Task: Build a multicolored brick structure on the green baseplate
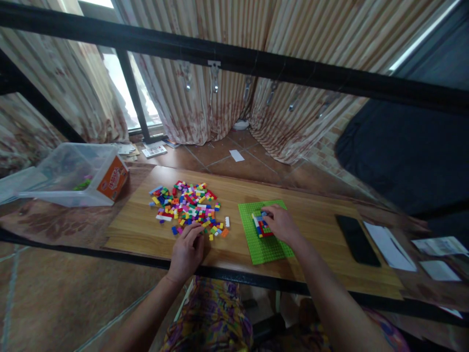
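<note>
Striped curtains [227, 98] and a tiled floor [194, 156] back the work area; a wood-topped counter [139, 230] crosses in front of you, with a clear plastic bin [66, 195] at its left end.

Head view: loose toy bricks [190, 203] lie in a scattered heap left of centre on the counter. To their right, well apart, a green baseplate [269, 252] lies flat, bearing a low brick assembly [258, 227] with white, blue, red and yellow pieces along its visible sides.

Your left hand [186, 249] rests at the heap's near edge, fingers curled; whether it pinches a brick cannot be determined. Your right hand [279, 221] is over the assembly's right side, fingers bent and tips gathered on its top; whether they grip a piece or only press cannot be confirmed. Further right lie a dark flat object [357, 239] and white papers [390, 247].

Handling assessment: you should find the bricks light, hard and smooth, hence apt to skid if pinched off-centre. Take each by two opposite side walls, leaving studs and underside free. Judge the baseplate thin and slightly flexible; hold it by a bare margin. The assembly is probably stiff but weakest at its joints: grip low, and press straight down.
</note>
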Available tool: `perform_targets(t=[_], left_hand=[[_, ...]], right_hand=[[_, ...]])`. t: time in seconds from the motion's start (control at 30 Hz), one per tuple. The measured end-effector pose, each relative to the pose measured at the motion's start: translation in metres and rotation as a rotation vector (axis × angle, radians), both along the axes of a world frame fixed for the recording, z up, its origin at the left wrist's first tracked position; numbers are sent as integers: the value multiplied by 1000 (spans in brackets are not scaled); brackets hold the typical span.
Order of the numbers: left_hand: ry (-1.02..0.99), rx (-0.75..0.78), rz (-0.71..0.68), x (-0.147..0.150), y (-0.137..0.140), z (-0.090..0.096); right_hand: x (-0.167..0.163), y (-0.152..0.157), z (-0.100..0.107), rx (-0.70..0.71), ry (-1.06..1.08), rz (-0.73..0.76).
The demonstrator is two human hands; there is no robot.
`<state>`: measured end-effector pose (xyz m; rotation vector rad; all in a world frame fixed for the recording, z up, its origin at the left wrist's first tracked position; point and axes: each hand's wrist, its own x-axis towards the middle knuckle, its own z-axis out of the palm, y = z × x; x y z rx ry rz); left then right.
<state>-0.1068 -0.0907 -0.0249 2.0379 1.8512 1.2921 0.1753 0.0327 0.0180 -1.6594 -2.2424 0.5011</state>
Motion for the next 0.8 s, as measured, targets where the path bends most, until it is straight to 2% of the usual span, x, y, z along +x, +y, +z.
perform_targets(t=[0.17,0.53,0.8], left_hand=[[5,6,-1,0,0,0],[5,14,-6,1,0,0],[4,-9,6,2,0,3]], right_hand=[[2,3,-1,-33,63,10],[0,7,3,-36,18,21],[7,19,15,-50,-40,226]])
